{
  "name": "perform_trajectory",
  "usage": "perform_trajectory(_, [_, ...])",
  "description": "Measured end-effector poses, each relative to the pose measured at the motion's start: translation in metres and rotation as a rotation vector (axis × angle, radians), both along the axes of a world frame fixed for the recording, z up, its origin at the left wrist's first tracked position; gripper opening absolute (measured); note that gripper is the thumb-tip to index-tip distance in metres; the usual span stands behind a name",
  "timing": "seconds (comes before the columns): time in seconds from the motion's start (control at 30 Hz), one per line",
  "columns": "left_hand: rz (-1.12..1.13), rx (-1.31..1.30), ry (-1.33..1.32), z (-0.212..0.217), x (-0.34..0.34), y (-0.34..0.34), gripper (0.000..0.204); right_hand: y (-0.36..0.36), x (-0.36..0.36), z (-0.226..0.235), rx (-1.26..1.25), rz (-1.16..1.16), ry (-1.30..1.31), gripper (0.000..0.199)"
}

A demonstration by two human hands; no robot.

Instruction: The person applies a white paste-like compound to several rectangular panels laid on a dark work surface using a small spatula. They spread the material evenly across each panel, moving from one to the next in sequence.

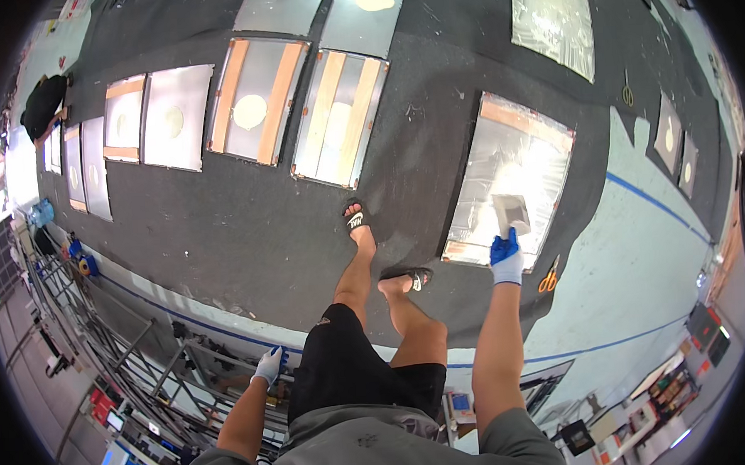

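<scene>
Over the panel edge (472, 259), right hand (507, 258) holds grey piece (515, 212); open mat (420, 189) leftward.

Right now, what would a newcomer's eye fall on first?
Probably the glaring silver panel right of centre, with the gloved right hand holding a flat grey piece over it. Next, the orange-handled scissors on the dark mat, just off that panel's lower right corner. Then the pale round patches on panels at upper left.
</scene>
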State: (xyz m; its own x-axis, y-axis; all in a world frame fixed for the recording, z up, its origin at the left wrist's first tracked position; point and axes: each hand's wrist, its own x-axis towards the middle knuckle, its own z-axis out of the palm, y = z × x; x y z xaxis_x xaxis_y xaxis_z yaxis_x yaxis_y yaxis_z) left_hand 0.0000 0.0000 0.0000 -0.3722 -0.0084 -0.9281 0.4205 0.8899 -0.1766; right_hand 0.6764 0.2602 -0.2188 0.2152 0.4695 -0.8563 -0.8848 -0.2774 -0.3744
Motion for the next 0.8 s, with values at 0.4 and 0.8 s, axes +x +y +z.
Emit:
perform_trajectory(0.4, [0.728, 0.324, -0.086, -0.043, 0.074, -0.007, 0.038, 0.237, -0.208, 0.04, 0.001, 0.442, -0.08, 0.028])
perform_trajectory(0.8, [0.669, 0.127, 0.285, -0.141, 0.145, -0.011, 0.051, 0.363, -0.307, -0.087, 0.564, 1.735, -1.242, 0.026])
